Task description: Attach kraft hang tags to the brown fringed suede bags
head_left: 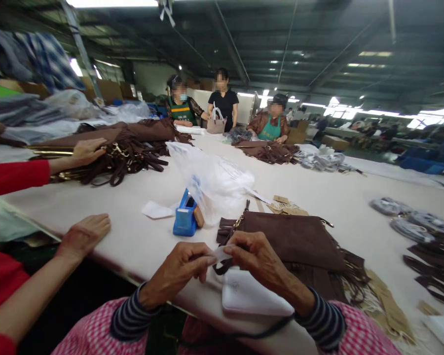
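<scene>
My left hand (181,268) and my right hand (261,261) meet at the near table edge, both pinching a small strip of clear tape (220,253) between fingertips. Just beyond my right hand lies a brown suede fringed bag (296,236) with its dark strap looping under my fingers. A white flat pouch (249,293) lies below my hands. A blue tape dispenser (185,214) stands a little to the left of the bag.
A crumpled clear plastic bag (210,180) lies behind the dispenser. A co-worker in red sleeves at my left rests one hand (83,236) on the table and another (87,150) on a pile of brown bags (133,148). Three people stand at the far end.
</scene>
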`<state>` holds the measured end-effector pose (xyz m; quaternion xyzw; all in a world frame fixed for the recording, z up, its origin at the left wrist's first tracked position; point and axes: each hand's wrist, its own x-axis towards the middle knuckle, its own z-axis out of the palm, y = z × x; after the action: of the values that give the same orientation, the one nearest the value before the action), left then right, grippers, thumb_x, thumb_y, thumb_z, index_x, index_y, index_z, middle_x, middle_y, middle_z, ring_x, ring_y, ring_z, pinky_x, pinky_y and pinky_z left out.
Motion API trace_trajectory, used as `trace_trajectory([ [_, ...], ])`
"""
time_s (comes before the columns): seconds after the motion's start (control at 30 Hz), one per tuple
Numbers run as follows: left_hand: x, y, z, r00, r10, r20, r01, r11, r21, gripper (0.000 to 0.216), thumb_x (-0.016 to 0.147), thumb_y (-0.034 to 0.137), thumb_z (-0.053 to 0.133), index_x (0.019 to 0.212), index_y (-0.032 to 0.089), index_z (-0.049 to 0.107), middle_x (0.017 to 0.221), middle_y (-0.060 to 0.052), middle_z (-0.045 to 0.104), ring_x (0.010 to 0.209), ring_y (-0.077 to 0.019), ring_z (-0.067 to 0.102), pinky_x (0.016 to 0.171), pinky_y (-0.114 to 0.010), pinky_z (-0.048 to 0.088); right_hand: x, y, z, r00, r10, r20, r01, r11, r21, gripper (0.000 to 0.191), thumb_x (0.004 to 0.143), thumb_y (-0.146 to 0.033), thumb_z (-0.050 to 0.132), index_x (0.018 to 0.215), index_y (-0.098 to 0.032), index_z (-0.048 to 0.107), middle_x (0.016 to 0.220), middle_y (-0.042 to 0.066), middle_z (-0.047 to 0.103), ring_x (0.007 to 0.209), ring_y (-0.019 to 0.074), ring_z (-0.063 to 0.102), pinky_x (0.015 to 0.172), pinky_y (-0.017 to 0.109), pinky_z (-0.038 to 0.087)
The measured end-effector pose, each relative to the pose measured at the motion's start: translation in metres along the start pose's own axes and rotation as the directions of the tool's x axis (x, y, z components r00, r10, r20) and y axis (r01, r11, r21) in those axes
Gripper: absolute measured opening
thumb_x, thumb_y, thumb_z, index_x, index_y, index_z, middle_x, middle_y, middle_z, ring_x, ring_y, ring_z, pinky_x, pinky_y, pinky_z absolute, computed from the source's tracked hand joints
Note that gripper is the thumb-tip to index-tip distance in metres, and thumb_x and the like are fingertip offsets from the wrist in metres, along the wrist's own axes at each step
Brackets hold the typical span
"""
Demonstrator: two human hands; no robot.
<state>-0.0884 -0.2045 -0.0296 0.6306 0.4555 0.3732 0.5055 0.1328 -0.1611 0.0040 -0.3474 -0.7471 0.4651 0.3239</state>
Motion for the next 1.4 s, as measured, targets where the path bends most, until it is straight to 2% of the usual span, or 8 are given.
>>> trace_trajectory([
  [0.2,-0.003,-0.015,-0.007,0.998,-0.067,0.005,0.066,0.993,0.096,0.033,0.089,0.047,0.064,0.077,0.018,0.075,0.065,-0.004,0.067,0.064,-0.0177,0.058,0.064,-0.026,0.04,-0.012,0.021,-0.009,0.995,0.062,-0.072,-0.056,0.995,0.084,0.033,0.089,-0.043,0.069,0.068,-0.018,0.066,0.06,-0.001,0.058,0.054,0.012,0.048,0.052,0.024,0.036],
  [0.37,0.005,0.007,0.001,0.98,0.121,-0.159,-0.048,0.914,0.404,0.023,0.086,0.042,0.07,0.102,0.028,0.078,0.107,-0.005,0.072,0.1,-0.0252,0.062,0.091,-0.031,0.043,-0.012,0.018,-0.017,0.994,-0.022,-0.103,0.006,0.988,-0.152,0.025,0.09,-0.03,0.068,0.068,-0.018,0.065,0.06,-0.002,0.059,0.057,0.0121,0.051,0.057,0.024,0.036],
  [0.53,0.043,0.015,0.02,0.996,0.078,-0.039,-0.072,0.988,0.133,0.022,0.087,0.04,0.068,0.084,0.02,0.076,0.083,-0.005,0.072,0.081,-0.0209,0.063,0.074,-0.028,0.045,0.002,0.022,-0.022,0.995,-0.032,-0.091,0.021,0.992,-0.123,0.026,0.091,-0.033,0.065,0.071,-0.017,0.063,0.063,-0.002,0.058,0.059,0.0115,0.05,0.058,0.023,0.037],
  [0.67,0.08,-0.004,0.023,0.993,0.028,-0.114,-0.045,0.988,-0.151,0.027,0.085,0.038,0.07,0.073,0.014,0.071,0.068,-0.003,0.067,0.062,-0.0133,0.056,0.061,-0.023,0.041,0.036,0.042,-0.059,0.998,-0.001,-0.067,-0.009,0.988,-0.157,0.028,0.091,-0.041,0.063,0.079,-0.016,0.067,0.07,0.0,0.061,0.066,0.014,0.053,0.061,0.025,0.04],
  [0.8,0.101,-0.021,0.024,0.975,-0.016,-0.223,-0.039,0.97,-0.24,0.032,0.08,0.043,0.074,0.073,0.013,0.068,0.065,-0.003,0.067,0.054,-0.0102,0.053,0.053,-0.02,0.039,0.089,0.063,-0.105,0.971,0.116,-0.21,-0.225,0.742,-0.632,0.035,0.095,-0.046,0.055,0.084,-0.017,0.07,0.087,0.007,0.069,0.083,0.0202,0.061,0.073,0.029,0.042],
  [0.93,0.11,-0.031,0.026,0.965,-0.097,-0.243,0.019,0.953,-0.303,0.034,0.078,0.046,0.075,0.079,0.014,0.067,0.069,-0.004,0.07,0.05,-0.0091,0.055,0.047,-0.018,0.037,0.131,0.082,-0.113,0.904,0.314,-0.291,-0.424,0.561,-0.711,0.04,0.089,-0.052,0.062,0.081,-0.014,0.072,0.093,0.017,0.072,0.093,0.0309,0.066,0.078,0.036,0.045],
  [1.17,0.112,-0.036,0.022,0.95,-0.081,-0.301,-0.008,0.959,-0.284,0.031,0.077,0.044,0.075,0.078,0.013,0.07,0.07,-0.001,0.067,0.056,-0.0091,0.054,0.053,-0.019,0.042,0.152,0.104,-0.09,0.899,0.351,-0.263,-0.439,0.704,-0.559,0.009,0.072,-0.02,0.069,0.07,-0.011,0.069,0.076,0.013,0.072,0.079,0.0245,0.068,0.066,0.028,0.044],
  [1.4,0.106,-0.027,0.032,0.982,-0.028,-0.186,-0.028,0.957,-0.29,0.026,0.078,0.038,0.075,0.087,0.013,0.077,0.081,-0.003,0.07,0.07,-0.0138,0.057,0.063,-0.023,0.043,0.137,0.091,-0.092,0.947,0.248,-0.206,-0.288,0.937,-0.196,0.015,0.082,-0.027,0.057,0.071,-0.017,0.057,0.075,0.007,0.073,0.064,0.0135,0.065,0.058,0.022,0.046],
])
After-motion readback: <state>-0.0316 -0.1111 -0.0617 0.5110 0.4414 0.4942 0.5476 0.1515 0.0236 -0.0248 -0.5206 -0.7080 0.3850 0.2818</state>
